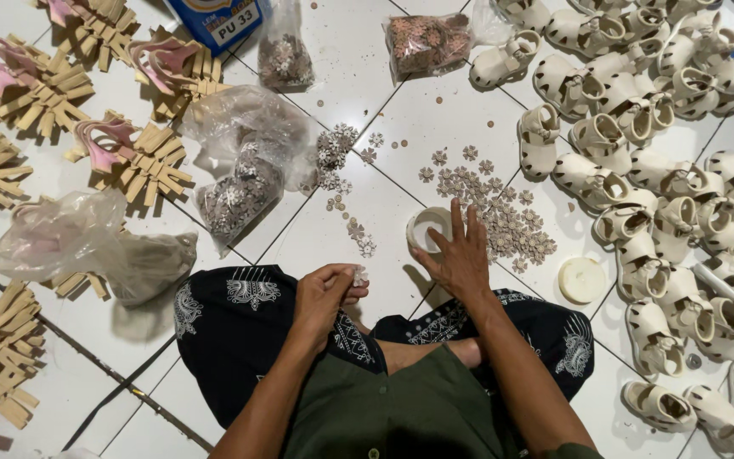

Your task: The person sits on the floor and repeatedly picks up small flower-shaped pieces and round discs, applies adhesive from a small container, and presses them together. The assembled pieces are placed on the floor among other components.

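The L hand (326, 293) was held up over the L knee, just in front of the body, its fingers (343, 274) pinched on a small pale flower piece (359, 275) that stuck out to the right of the thumb. The piece was too small to give a long axis; it looked roughly round. The wrist was bent in, the forearm running up from lower centre.

The R hand (460, 255) was stretched fwd and down to the floor (358, 110), fingers spread and released, gripping nothing that I could see. Its fingertips lay at the right rim of a small round white pot (427, 228), w/ the index just over that rim; whether they touched it I couldn't tell. The pot lay up and left of the R palm and up and right of the L hand's flower piece, so the R hand was clearly the nearer of the two. The pot's lid (582, 280) lay apart on the tiles, to the right.

Just beyond the R fingertips, to the right of the pot, a loose heap of flower pieces (503, 221) was scattered on the floor. A second scatter (337, 153) lay further left, near a clear bag of the same pieces (244, 191). Pale sandals (639, 127) crowded the right side, and tan strap uppers w/ pink liners (142, 161) the left.
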Available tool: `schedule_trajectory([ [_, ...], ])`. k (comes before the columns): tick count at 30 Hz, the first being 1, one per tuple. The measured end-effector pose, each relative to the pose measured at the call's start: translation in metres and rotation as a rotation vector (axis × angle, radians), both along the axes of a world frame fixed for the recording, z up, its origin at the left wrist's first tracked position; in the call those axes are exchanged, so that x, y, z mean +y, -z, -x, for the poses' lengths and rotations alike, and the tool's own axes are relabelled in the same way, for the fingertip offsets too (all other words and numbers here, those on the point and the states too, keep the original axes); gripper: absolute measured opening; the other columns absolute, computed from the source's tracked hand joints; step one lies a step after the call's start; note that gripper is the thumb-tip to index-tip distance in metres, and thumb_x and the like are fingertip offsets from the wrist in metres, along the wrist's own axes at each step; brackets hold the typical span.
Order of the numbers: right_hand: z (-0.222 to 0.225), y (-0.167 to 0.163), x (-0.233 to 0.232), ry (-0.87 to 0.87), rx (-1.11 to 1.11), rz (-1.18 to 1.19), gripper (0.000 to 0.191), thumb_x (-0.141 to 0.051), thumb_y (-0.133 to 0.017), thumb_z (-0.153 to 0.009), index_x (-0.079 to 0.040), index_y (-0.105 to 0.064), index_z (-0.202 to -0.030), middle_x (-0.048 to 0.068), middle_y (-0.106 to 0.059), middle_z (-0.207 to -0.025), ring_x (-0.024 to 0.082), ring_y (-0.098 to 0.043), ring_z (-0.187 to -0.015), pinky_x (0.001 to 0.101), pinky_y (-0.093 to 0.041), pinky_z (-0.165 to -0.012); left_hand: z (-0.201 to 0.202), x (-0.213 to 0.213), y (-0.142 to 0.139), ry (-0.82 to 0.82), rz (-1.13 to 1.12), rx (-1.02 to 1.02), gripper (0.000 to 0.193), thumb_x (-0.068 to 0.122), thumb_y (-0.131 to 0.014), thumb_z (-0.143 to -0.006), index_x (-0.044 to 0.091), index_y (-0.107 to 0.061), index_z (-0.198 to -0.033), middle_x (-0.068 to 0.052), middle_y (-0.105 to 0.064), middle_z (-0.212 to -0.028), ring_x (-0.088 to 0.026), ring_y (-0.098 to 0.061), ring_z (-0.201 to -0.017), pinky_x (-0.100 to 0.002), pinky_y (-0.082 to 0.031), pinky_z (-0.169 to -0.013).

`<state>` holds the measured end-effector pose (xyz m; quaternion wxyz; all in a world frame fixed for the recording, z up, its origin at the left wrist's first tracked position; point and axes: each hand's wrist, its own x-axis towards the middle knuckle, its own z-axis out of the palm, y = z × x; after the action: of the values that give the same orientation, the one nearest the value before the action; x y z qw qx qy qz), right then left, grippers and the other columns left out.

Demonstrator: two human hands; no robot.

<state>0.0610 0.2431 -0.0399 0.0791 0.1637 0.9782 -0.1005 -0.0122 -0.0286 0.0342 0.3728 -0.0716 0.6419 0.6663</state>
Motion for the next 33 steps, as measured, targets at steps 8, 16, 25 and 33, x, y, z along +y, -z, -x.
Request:
schedule_trajectory([
  [8,-0.009,-0.007,0.001,0.054,0.290,0.193,0.049,-0.054,-0.066,-0.087,-0.008,-0.076,-0.101,0.026,-0.020,-0.168,0.049,-0.010,-0.155,0.0638,-0.014,-0.123,0.002,0.003,-0.008,-0.050,-0.107,-0.024,0.028,0.019,-0.066,-0.097,-0.005,-0.069,-0.110,-0.020,-0.079,-0.095,-0.023,-0.079,-0.086,-0.031,-0.064,-0.078],
  [16,-0.020,-0.031,-0.005,0.273,0.278,0.614,0.025,-0.031,-0.072,-0.087,-0.006,-0.074,-0.090,0.025,-0.043,-0.155,0.046,-0.038,-0.142,0.0626,-0.035,-0.111,0.000,0.007,-0.014,-0.021,-0.072,0.001,0.026,0.020,-0.065,-0.097,-0.002,-0.070,-0.109,-0.019,-0.079,-0.096,-0.022,-0.079,-0.088,-0.031,-0.063,-0.081],
  [25,-0.042,-0.062,-0.055,-0.021,-0.333,0.526,0.041,-0.035,-0.070,-0.088,-0.009,-0.067,-0.120,0.012,-0.075,-0.116,0.027,-0.072,-0.097,0.0437,-0.058,-0.094,-0.008,0.006,-0.013,-0.014,-0.146,-0.010,0.024,0.019,-0.063,-0.099,-0.002,-0.069,-0.109,-0.018,-0.079,-0.099,-0.022,-0.078,-0.088,-0.030,-0.061,-0.079],
  [33,-0.044,-0.118,-0.059,0.111,0.528,0.871,0.033,-0.013,-0.071,-0.095,-0.007,-0.069,-0.127,0.009,-0.071,-0.122,0.020,-0.071,-0.107,0.0365,-0.058,-0.092,-0.006,0.000,-0.017,-0.094,-0.200,0.009,0.027,0.020,-0.061,-0.100,-0.004,-0.068,-0.111,-0.019,-0.078,-0.100,-0.025,-0.078,-0.090,-0.032,-0.062,-0.078],
])
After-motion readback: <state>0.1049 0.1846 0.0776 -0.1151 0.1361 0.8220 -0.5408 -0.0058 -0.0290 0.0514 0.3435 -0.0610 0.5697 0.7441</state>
